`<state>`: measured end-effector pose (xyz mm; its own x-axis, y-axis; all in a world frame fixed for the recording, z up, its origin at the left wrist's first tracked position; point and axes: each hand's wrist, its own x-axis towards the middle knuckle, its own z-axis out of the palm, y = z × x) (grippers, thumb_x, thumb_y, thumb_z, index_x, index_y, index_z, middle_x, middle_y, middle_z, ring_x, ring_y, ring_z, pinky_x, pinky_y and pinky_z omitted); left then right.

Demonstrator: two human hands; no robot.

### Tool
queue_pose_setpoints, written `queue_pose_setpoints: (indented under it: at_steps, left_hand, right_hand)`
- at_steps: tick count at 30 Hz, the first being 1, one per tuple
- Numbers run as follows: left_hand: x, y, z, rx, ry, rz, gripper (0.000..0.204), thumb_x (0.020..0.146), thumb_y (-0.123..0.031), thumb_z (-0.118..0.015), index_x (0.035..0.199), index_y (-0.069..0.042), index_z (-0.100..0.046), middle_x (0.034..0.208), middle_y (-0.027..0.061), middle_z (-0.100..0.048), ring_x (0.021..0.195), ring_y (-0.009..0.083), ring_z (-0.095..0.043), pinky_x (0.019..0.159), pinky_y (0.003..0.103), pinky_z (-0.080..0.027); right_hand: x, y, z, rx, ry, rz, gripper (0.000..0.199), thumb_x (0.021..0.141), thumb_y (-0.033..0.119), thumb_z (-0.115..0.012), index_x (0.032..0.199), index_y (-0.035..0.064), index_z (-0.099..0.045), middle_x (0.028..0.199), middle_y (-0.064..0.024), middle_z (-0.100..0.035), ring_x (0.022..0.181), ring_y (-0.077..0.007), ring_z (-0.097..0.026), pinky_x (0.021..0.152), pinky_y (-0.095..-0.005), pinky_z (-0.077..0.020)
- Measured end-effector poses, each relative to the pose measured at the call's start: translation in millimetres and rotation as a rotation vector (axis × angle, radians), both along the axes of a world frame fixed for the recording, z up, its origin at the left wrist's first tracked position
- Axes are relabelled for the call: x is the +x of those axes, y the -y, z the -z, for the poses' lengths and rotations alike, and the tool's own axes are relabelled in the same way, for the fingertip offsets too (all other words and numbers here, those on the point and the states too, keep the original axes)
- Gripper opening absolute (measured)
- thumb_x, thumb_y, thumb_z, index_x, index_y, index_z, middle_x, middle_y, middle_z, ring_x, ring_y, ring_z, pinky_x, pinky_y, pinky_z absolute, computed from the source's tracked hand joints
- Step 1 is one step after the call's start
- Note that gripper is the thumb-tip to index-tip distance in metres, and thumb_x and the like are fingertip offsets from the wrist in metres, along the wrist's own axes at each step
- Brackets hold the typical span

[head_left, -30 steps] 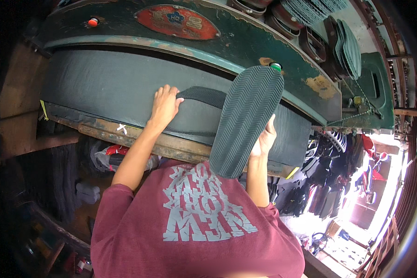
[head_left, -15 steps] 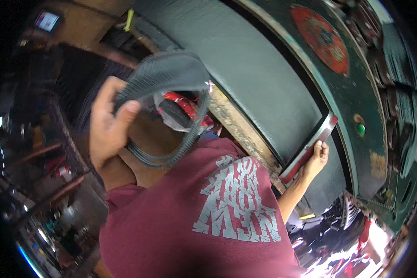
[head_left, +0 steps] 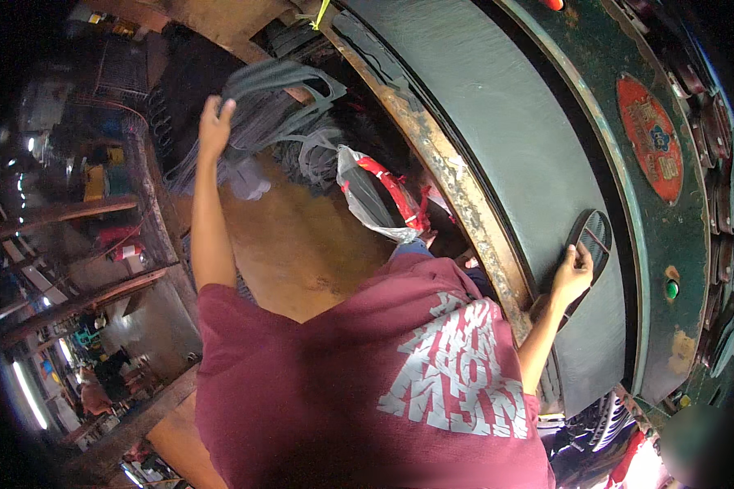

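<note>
Head-worn fisheye, facing down, wide, close overhead

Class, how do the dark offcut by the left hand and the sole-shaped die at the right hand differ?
Shape: the dark offcut is irregular and looped; the sole-shaped die is a long oval with a crossbar.
Place: the offcut is beside the left hand, off the press bed; the die is over the bed, at the right hand.
Both look dark and curved.

Grey letters [head_left: 462, 367] span a maroon shirt [head_left: 326, 375]; a red plate [head_left: 638, 122] bears lettering.
</note>
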<state>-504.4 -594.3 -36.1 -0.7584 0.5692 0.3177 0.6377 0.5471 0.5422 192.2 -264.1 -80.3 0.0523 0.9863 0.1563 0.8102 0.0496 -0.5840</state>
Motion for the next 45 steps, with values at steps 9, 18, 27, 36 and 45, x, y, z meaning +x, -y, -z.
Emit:
queue_pose_setpoints:
  at_steps: [9, 18, 27, 36, 45]
  left_hand:
    - [61, 136, 253, 0.062, 0.974, -0.645, 0.084, 0.101, -0.050, -0.058, 0.157, 0.002, -0.021, 0.111, 0.0242, -0.065, 0.088, 0.0286, -0.067, 0.070, 0.039, -0.053]
    - [158, -49, 167, 0.507, 0.789, -0.226, 0.049, 0.110, -0.034, -0.047, 0.146, -0.001, -0.046, 0.091, 0.0097, -0.067, 0.069, 0.0142, -0.062, 0.062, 0.027, -0.052]
    - [474, -217, -45, 0.134, 1.093, 1.038, 0.034, 0.108, -0.025, -0.052, 0.126, 0.002, -0.062, 0.113, 0.0119, -0.068, 0.109, 0.0226, -0.064, 0.102, 0.038, -0.049]
    - [647, -218, -129, -0.040, 0.455, 1.679, 0.069, 0.087, -0.023, -0.076, 0.143, 0.003, -0.046, 0.142, 0.0234, -0.049, 0.132, 0.0412, -0.049, 0.110, 0.050, -0.041]
    - [642, -217, -131, -0.144, 0.611, 1.507, 0.072, 0.080, -0.013, -0.083, 0.139, 0.001, -0.045, 0.133, 0.0213, -0.050, 0.123, 0.0367, -0.054, 0.103, 0.043, -0.047]
  right_hand:
    - [80, 85, -73, -0.264, 0.371, -0.552, 0.043, 0.080, -0.009, -0.063, 0.122, 0.0011, -0.062, 0.112, -0.0204, -0.058, 0.111, -0.0415, -0.056, 0.099, -0.0496, -0.0451]
    - [81, 56, -51, -0.241, 0.147, -0.631, 0.013, 0.078, 0.003, -0.071, 0.088, 0.0002, -0.063, 0.089, -0.0165, -0.058, 0.093, -0.0368, -0.059, 0.087, -0.0448, -0.0466]
    - [125, 118, -68, -0.440, -1.381, 0.052, 0.058, 0.086, 0.047, -0.082, 0.120, 0.0037, -0.065, 0.117, -0.0013, -0.068, 0.103, -0.0132, -0.066, 0.091, -0.0313, -0.0548]
    - [124, 157, -56, -0.205, -1.783, 0.290, 0.042, 0.104, 0.038, -0.051, 0.131, 0.0071, -0.060, 0.122, -0.0130, -0.068, 0.112, -0.0276, -0.067, 0.098, -0.0456, -0.0564]
    - [117, 124, -77, -0.348, -1.840, -0.055, 0.049, 0.093, 0.023, -0.078, 0.131, 0.0040, -0.054, 0.114, -0.0032, -0.066, 0.098, -0.0121, -0.067, 0.086, -0.0280, -0.0584]
